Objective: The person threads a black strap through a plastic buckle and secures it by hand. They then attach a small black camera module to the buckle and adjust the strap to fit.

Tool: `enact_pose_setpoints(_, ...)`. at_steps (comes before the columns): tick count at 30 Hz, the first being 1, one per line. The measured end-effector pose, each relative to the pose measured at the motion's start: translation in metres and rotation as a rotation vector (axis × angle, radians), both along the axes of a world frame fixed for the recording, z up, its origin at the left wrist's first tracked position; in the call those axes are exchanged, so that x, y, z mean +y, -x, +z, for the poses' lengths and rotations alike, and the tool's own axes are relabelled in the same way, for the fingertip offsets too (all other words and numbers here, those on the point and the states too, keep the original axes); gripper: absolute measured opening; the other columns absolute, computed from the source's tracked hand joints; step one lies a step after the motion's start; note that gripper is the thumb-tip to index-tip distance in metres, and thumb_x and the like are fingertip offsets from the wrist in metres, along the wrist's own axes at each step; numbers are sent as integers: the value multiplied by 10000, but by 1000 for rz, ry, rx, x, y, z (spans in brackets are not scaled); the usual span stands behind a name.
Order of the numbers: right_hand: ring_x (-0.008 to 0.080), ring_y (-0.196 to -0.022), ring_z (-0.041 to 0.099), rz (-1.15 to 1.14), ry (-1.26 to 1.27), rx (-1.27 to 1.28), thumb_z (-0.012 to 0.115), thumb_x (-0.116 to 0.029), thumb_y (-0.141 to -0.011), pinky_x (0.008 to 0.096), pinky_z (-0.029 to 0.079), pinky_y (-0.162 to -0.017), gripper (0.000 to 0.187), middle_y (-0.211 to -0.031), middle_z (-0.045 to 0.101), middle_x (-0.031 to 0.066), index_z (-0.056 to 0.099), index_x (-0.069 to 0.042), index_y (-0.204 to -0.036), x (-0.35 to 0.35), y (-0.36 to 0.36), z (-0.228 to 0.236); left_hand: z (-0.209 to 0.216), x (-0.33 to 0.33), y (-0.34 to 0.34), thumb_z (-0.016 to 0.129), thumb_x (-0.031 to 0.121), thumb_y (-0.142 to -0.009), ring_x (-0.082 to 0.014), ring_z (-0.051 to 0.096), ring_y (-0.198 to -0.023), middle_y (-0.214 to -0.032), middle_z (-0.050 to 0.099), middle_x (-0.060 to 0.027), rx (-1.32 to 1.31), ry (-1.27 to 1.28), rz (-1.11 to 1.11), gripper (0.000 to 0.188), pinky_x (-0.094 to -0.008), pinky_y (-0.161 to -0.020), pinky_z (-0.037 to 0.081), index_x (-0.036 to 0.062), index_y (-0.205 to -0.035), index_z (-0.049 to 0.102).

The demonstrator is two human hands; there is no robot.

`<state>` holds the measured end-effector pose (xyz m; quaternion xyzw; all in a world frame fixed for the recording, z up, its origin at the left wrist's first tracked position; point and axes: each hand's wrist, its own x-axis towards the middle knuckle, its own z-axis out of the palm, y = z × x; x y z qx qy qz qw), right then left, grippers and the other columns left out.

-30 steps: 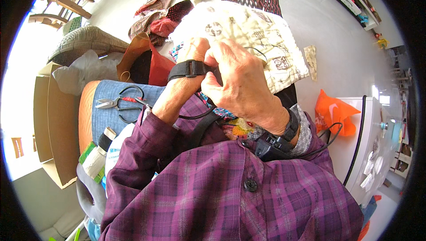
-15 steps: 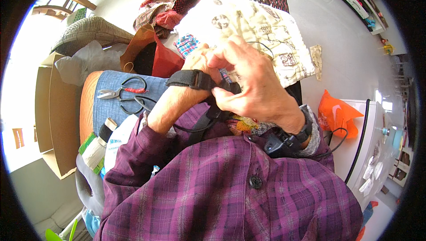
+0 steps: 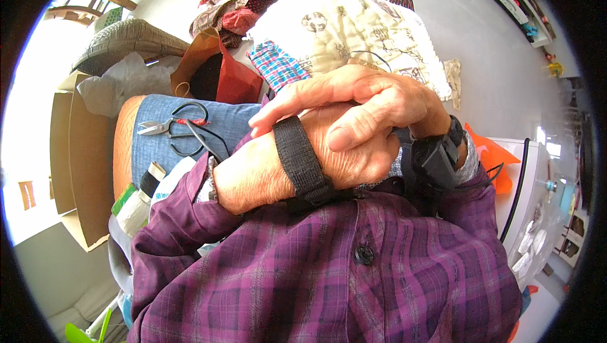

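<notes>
**Right hand [image 3: 379,99] lying across the left hand [image 3: 354,165], beside a black strap [image 3: 297,153]**

The right hand is bending loosely over the back of the left, its fingers stretching toward the left wrist and its thumb resting on the skin, with a wide gap showing between thumb and index finger. The strap is circling the left wrist, its upper end passing under the right fingers; whether they are gripping it, I cannot tell. The left hand is pointing rightward, back upward, its fingers largely hidden, so I cannot tell how far they are opening or whether they are holding anything.

A black device [image 3: 433,159] is sitting at the right wrist. The right hand is blocking part of the left hand and the strap's top.

To the left, scissors [image 3: 190,122] are lying on blue denim [image 3: 231,115], near a cardboard box [image 3: 88,166]. Beyond the hands, a blue-and-pink checked cloth [image 3: 275,65] is lying beside a cream printed cloth [image 3: 335,20], with a red bag [image 3: 240,80] standing to its left. An orange bag [image 3: 496,159] is showing behind the right wrist.
</notes>
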<state>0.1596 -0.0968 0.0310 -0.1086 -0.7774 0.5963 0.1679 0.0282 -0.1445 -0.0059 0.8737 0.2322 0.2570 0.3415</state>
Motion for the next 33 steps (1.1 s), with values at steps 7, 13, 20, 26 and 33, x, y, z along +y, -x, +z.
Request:
enact_pose_setpoints(7, 223, -1084, 562, -177, -105, -24, 610, -303, -812, 337, 402, -960, 464, -1080, 615, 119, 608, 1, -1162, -1, 10, -8, -2, 13, -9, 587, 69, -712, -212, 582, -686, -759, 567, -78, -76, -402, -264, 32, -316, -576, 472, 51, -704, 562)
enact_pose_setpoints(13, 199, -1047, 569, -286, -146, -24, 574, -256, -837, 317, 415, -925, 400, -1049, 611, 105, 605, -12, -1154, -2, 13, -23, -2, 56, -45, 636, 134, -609, -288, 578, -735, -820, 579, -103, -656, 99, -1215, 167, -400, -652, 483, 48, -749, 603)
enact_pose_setpoints(20, 172, -1003, 577, -401, -174, -19, 532, -200, -867, 295, 431, -885, 333, -1012, 606, 90, 602, -27, -1143, -6, 14, -34, 21, 21, -3, 633, 83, -698, -263, 621, -795, -888, 606, -110, -85, -574, -173, 188, -360, -683, 506, 33, -879, 644)
enact_pose_setpoints(26, 148, -966, 584, -533, -229, -30, 497, -152, -892, 275, 444, -851, 286, -981, 601, 76, 599, -39, -1134, -13, 15, -45, 30, 42, -2, 652, 42, -722, -280, 643, -808, -936, 614, -123, -229, -472, -18, 227, -344, -699, 522, 12, -947, 662)
enact_pose_setpoints(33, 121, -922, 591, -713, -402, -86, 455, -97, -922, 253, 460, -811, 250, -945, 596, 60, 596, -54, -1124, -23, 9, -73, 18, 36, -16, 696, 56, -687, -327, 636, -847, -1011, 607, -192, -344, -541, -8, 307, -370, -712, 526, -45, -963, 606)
